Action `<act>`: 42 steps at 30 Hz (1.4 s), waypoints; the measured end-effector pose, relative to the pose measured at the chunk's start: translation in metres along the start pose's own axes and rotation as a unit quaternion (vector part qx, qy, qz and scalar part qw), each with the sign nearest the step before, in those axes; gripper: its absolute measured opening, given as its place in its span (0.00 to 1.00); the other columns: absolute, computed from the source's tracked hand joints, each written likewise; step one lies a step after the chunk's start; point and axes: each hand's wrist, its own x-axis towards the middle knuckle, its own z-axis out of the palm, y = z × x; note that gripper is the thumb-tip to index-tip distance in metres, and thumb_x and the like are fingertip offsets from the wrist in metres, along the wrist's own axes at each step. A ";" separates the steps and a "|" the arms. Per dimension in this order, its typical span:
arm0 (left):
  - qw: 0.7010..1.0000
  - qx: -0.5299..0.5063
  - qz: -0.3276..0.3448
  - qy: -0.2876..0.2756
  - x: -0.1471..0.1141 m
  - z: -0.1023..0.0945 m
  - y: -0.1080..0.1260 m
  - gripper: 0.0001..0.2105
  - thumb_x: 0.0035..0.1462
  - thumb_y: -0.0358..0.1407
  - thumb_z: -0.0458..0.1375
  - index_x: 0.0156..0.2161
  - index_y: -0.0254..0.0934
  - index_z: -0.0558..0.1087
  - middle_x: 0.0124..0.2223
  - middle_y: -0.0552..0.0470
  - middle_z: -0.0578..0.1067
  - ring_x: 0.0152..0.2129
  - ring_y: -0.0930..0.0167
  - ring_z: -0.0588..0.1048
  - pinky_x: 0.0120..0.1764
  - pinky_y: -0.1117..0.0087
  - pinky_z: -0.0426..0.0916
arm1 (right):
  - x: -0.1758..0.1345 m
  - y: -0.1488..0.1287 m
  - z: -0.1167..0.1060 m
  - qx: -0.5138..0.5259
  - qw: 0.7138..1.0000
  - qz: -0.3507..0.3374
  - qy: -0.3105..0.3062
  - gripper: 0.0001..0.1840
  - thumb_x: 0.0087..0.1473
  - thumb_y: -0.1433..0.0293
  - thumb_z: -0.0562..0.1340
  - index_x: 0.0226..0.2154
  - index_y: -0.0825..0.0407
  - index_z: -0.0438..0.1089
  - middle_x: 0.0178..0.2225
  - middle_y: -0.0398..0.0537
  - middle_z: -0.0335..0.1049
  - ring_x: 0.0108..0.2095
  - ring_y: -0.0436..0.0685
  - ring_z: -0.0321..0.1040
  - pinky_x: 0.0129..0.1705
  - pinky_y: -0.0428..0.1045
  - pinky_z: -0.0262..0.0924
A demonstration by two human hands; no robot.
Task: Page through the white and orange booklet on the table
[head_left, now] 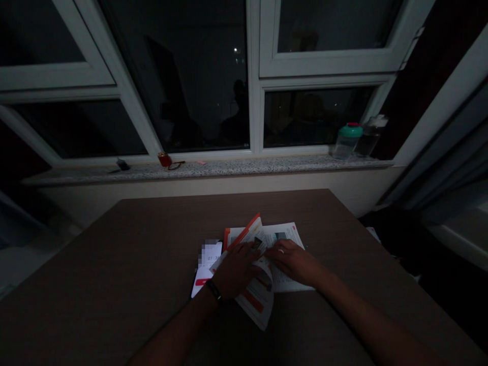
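Note:
A stack of printed leaflets [284,235] with orange and white pages lies on the brown table [133,264]. My left hand [236,269] rests on the left side of the stack and bends a page [256,302] that curls toward me. My right hand [293,262] lies flat on the right pages, fingers pointing left. The two hands almost meet at the middle of the stack. A dark band sits on my left wrist. A lit phone [206,269] lies on the table just left of my left hand.
A stone windowsill [229,168] runs behind the table under dark windows. On it stand a bottle with a green lid [346,141], a clear bottle [369,134], a small red cup [164,159] and eyeglasses [176,164]. The room is dim.

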 end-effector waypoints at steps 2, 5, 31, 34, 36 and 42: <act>1.000 0.002 -0.003 -0.006 0.000 0.001 0.001 0.21 0.65 0.38 0.55 0.62 0.45 0.64 0.64 0.46 0.62 0.60 0.59 0.60 0.60 0.51 0.58 | 0.001 -0.001 -0.001 -0.010 1.000 -0.005 -0.003 0.20 0.64 0.73 0.55 0.57 0.47 0.66 0.44 0.54 0.71 0.48 0.61 0.65 0.51 0.57 0.61; 1.000 0.009 -0.001 -0.004 -0.001 0.004 -0.001 0.22 0.64 0.37 0.55 0.63 0.47 0.62 0.66 0.48 0.60 0.61 0.59 0.59 0.61 0.52 0.56 | 0.000 0.000 0.000 -0.009 1.000 -0.006 0.002 0.19 0.64 0.72 0.54 0.56 0.48 0.66 0.46 0.54 0.71 0.48 0.61 0.64 0.50 0.56 0.61; 0.999 0.024 0.018 0.021 0.002 0.004 -0.003 0.26 0.64 0.43 0.56 0.65 0.47 0.57 0.67 0.47 0.58 0.60 0.59 0.61 0.59 0.54 0.58 | -0.002 0.000 -0.002 0.029 0.999 -0.012 -0.007 0.14 0.65 0.69 0.55 0.51 0.49 0.69 0.44 0.53 0.71 0.49 0.59 0.64 0.52 0.56 0.60; 0.999 0.020 0.021 0.021 0.001 0.004 -0.001 0.27 0.64 0.42 0.57 0.66 0.47 0.56 0.67 0.47 0.56 0.61 0.59 0.59 0.60 0.54 0.57 | -0.002 -0.001 -0.003 0.022 1.000 -0.010 -0.012 0.14 0.65 0.69 0.55 0.51 0.50 0.70 0.42 0.53 0.71 0.48 0.59 0.65 0.52 0.56 0.60; 0.999 0.021 0.017 0.024 0.001 0.004 0.000 0.27 0.64 0.42 0.57 0.65 0.47 0.57 0.68 0.47 0.55 0.61 0.59 0.58 0.60 0.53 0.57 | -0.002 -0.001 -0.003 0.022 1.000 -0.015 -0.011 0.14 0.65 0.69 0.55 0.50 0.50 0.70 0.43 0.53 0.71 0.48 0.59 0.65 0.52 0.55 0.60; 0.999 0.024 0.012 0.018 -0.002 0.002 0.001 0.26 0.63 0.42 0.58 0.64 0.47 0.60 0.67 0.48 0.57 0.62 0.59 0.58 0.61 0.53 0.57 | -0.005 -0.001 -0.003 0.035 0.999 -0.035 -0.004 0.13 0.65 0.68 0.55 0.49 0.50 0.70 0.42 0.53 0.72 0.48 0.58 0.64 0.52 0.55 0.59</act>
